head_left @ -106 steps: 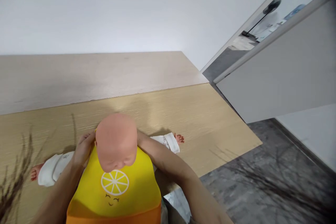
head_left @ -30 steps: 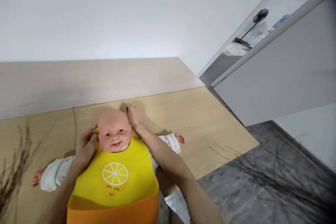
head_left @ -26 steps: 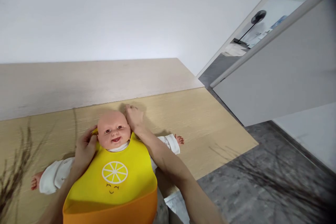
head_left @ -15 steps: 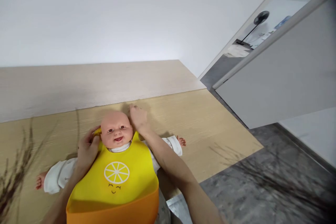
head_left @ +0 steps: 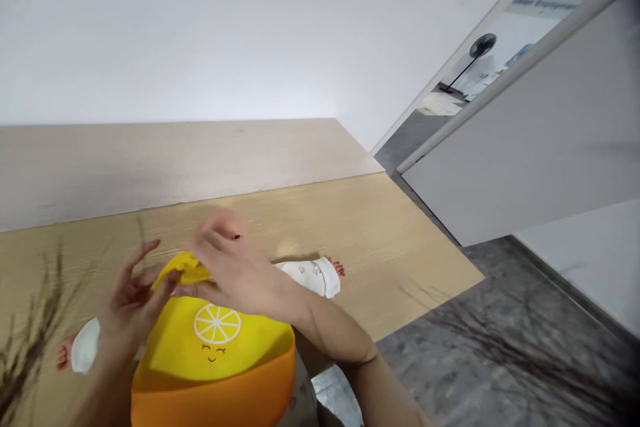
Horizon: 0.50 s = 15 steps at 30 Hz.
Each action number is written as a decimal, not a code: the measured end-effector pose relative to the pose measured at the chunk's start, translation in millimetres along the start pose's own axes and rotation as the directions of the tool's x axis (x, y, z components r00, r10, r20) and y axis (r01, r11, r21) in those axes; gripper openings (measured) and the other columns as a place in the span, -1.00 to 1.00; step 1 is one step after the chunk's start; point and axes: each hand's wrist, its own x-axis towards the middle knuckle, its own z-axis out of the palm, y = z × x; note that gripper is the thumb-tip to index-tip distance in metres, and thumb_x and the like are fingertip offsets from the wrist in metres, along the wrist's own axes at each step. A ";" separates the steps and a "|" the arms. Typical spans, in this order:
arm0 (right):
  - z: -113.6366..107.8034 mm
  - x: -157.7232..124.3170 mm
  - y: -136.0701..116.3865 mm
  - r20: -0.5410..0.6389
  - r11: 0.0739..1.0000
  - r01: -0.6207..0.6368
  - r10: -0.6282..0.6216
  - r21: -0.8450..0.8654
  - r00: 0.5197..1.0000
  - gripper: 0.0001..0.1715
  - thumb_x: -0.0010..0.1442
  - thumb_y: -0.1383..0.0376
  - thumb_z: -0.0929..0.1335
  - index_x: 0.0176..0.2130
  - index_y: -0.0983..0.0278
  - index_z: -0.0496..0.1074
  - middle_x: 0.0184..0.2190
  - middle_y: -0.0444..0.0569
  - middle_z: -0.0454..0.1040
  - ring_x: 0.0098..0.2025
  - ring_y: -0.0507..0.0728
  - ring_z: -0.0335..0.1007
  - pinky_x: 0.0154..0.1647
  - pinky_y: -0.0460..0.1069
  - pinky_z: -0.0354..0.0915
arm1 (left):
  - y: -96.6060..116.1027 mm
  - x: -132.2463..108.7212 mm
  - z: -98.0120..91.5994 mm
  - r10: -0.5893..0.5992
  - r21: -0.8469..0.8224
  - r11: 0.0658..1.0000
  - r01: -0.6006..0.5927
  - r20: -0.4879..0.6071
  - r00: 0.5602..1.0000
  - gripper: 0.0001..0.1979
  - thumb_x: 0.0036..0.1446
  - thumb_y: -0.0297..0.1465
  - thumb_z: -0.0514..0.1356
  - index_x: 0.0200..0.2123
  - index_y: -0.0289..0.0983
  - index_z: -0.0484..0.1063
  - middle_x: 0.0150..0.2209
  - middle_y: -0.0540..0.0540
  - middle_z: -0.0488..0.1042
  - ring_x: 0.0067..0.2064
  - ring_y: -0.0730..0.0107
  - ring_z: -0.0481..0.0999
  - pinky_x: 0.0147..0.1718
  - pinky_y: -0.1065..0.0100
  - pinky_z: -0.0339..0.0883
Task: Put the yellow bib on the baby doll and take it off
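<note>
A baby doll in white clothes lies face up, its head (head_left: 231, 221) mostly covered by my right hand. On its chest is a yellow bib (head_left: 250, 332) with a lemon-slice print and an orange pocket (head_left: 215, 403). Over the doll's neck and face, my left hand (head_left: 137, 290) pinches one end of the bib's yellow strap (head_left: 187, 268) between thumb and fingers. Reaching across from the right, my right hand (head_left: 235, 273) grips the strap's other side; it is blurred. The doll's sleeved arm (head_left: 310, 275) stretches out to the right, its other hand (head_left: 64, 353) to the left.
The light wooden table (head_left: 360, 240) ends at a right edge above a grey floor (head_left: 440, 360). A pale raised board (head_left: 175, 153) runs behind it, against a white wall. To the right stand a grey door panel (head_left: 525, 140) and, through the opening, a black fan (head_left: 483, 45).
My right hand has moved left from beside the doll's head to over its face. My left hand has shifted left, and the bib's neck strap is now drawn up and bunched between both hands.
</note>
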 end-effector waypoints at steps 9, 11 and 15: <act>-29.1 -46.7 11.9 -0.245 0.984 -0.069 0.108 0.163 0.963 -0.82 0.41 0.31 0.36 0.01 0.23 0.47 -0.03 -0.01 0.64 -0.05 0.13 0.57 -0.01 -0.03 0.41 | 25.9 -3.2 -23.0 0.116 0.042 0.993 -0.112 -0.144 0.983 -0.63 0.19 -0.18 0.45 0.02 -0.20 0.61 -0.28 0.00 0.71 -0.22 0.33 0.70 -0.08 0.35 0.59; -57.6 -66.7 10.8 -0.337 0.973 -0.171 0.214 0.154 0.917 -0.84 0.39 0.34 0.34 -0.05 0.23 0.49 -0.15 -0.03 0.64 -0.18 0.11 0.57 -0.15 -0.06 0.40 | 19.3 -5.1 -37.2 0.099 0.153 0.986 -0.061 -0.258 0.961 -0.69 0.23 -0.18 0.41 -0.02 -0.18 0.63 -0.28 0.03 0.69 -0.21 0.36 0.66 -0.07 0.36 0.54; -119.4 -107.1 11.3 -0.464 0.941 -0.308 0.336 0.138 0.820 -0.88 0.38 0.24 0.38 -0.15 0.25 0.50 -0.31 -0.03 0.61 -0.33 0.07 0.52 -0.31 -0.09 0.36 | -8.9 -15.4 -58.7 0.004 0.395 0.915 0.082 -0.212 0.977 -0.60 0.25 0.00 0.30 -0.07 -0.19 0.60 -0.29 -0.06 0.69 -0.24 0.17 0.68 -0.25 0.27 0.57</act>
